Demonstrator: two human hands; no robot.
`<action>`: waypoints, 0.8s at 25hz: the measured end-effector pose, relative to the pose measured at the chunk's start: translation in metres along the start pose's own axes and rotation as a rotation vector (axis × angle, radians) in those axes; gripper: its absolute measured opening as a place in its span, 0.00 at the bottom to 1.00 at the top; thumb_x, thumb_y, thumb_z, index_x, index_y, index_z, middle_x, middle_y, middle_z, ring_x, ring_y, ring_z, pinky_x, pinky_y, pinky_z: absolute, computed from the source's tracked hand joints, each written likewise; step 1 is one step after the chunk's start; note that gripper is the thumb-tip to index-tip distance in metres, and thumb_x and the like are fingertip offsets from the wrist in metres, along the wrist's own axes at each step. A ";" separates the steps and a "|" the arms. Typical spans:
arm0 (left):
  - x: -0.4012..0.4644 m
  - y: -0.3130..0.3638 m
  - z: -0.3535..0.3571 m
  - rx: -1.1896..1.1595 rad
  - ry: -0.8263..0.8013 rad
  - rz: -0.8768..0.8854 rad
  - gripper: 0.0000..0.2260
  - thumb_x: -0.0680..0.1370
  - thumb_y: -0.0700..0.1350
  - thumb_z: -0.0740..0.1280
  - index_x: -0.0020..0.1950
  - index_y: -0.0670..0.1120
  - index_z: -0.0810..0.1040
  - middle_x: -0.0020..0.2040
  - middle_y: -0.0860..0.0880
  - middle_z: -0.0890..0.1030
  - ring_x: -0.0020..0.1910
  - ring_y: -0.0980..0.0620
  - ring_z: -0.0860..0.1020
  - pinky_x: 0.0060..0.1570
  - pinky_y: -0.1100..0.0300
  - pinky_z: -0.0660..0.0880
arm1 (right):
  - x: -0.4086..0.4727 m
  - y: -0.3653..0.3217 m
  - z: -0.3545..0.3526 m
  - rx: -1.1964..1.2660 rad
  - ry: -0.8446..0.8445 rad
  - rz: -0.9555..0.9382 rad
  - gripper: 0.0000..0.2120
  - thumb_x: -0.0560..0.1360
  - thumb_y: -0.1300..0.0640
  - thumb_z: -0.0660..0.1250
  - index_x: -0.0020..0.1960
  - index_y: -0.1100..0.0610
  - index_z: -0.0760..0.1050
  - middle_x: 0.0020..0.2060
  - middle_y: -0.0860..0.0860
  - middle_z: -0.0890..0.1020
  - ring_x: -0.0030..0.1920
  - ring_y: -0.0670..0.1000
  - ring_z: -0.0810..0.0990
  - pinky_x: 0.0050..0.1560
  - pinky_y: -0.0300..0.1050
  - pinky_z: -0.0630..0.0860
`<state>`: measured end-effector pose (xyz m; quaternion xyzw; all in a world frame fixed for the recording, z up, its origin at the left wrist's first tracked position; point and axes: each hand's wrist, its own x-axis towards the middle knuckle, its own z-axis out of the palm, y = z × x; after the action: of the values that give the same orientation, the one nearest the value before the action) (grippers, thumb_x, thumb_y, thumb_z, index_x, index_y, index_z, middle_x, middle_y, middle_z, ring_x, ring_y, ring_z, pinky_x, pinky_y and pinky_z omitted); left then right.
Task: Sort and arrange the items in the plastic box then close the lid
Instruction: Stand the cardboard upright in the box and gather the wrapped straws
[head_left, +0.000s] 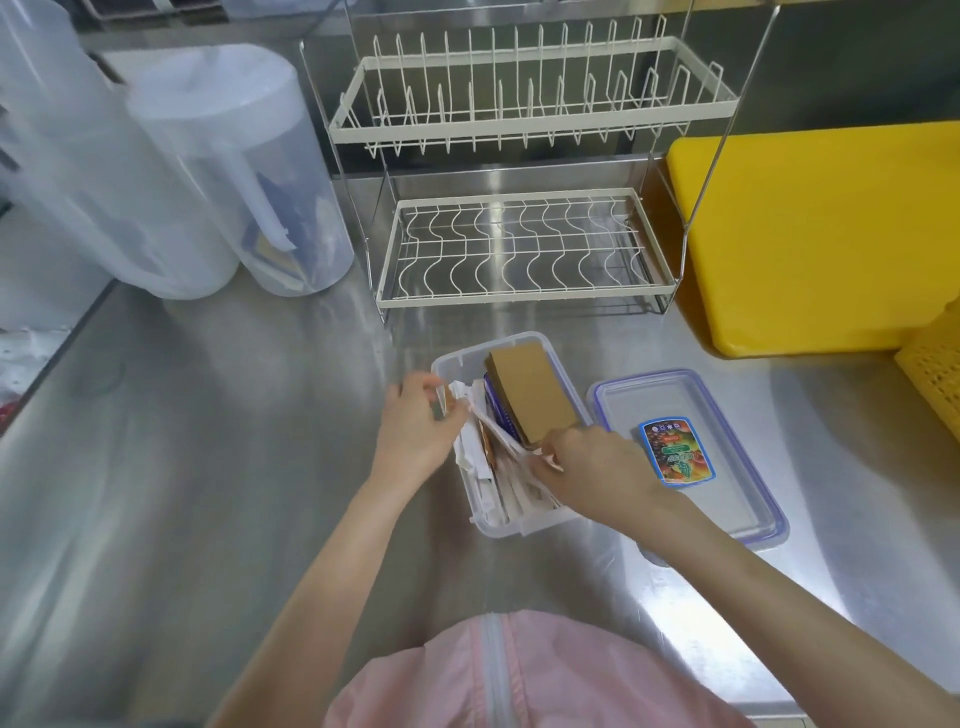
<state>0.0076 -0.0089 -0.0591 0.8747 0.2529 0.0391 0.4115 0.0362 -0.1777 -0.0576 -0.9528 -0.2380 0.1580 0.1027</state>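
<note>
Both hands work inside the clear plastic box (563, 382) on the steel counter (234, 441). The person's left hand (415, 434) has its fingers curled around one end of a white paper packet (485, 423) at the box's left wall, pinching it near the top. The right hand (597, 470) pinches the other end of the same packet with thumb and fingertips, at the box's right side, so the strip runs slantwise between the two hands. Under it lie more white paper packets (511, 501), filling the near half of the box. A brown cardboard piece (530, 397) leans tilted in the far half, with a dark blue packet (496, 410) just beside it. The lid (691, 462), trimmed in blue and bearing a colourful sticker (675, 449), lies flat on the counter just right of the box. Behind stand a white wire dish rack (519, 208), two translucent jugs (234, 171) and a yellow board (821, 239).
</note>
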 end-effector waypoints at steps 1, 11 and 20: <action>-0.006 -0.004 0.002 0.025 0.000 -0.032 0.20 0.73 0.49 0.67 0.61 0.41 0.68 0.61 0.42 0.69 0.57 0.46 0.72 0.53 0.59 0.66 | -0.001 -0.006 0.003 -0.022 -0.049 0.008 0.20 0.77 0.45 0.55 0.53 0.60 0.74 0.50 0.58 0.81 0.49 0.60 0.80 0.43 0.47 0.72; -0.010 -0.006 0.025 0.222 -0.343 -0.173 0.20 0.74 0.46 0.63 0.61 0.35 0.68 0.60 0.37 0.71 0.60 0.38 0.72 0.55 0.51 0.73 | 0.010 -0.036 0.026 -0.070 -0.190 0.048 0.17 0.74 0.55 0.62 0.59 0.63 0.70 0.56 0.59 0.79 0.56 0.60 0.78 0.54 0.50 0.75; -0.014 0.001 0.014 0.408 -0.462 -0.152 0.11 0.74 0.33 0.51 0.39 0.38 0.72 0.29 0.43 0.79 0.21 0.51 0.76 0.25 0.65 0.73 | 0.012 -0.028 0.022 0.190 -0.197 0.058 0.10 0.75 0.60 0.57 0.50 0.66 0.72 0.52 0.65 0.80 0.49 0.61 0.79 0.46 0.49 0.73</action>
<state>-0.0005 -0.0256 -0.0653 0.9035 0.2200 -0.2430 0.2760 0.0270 -0.1449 -0.0737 -0.9251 -0.2031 0.2758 0.1641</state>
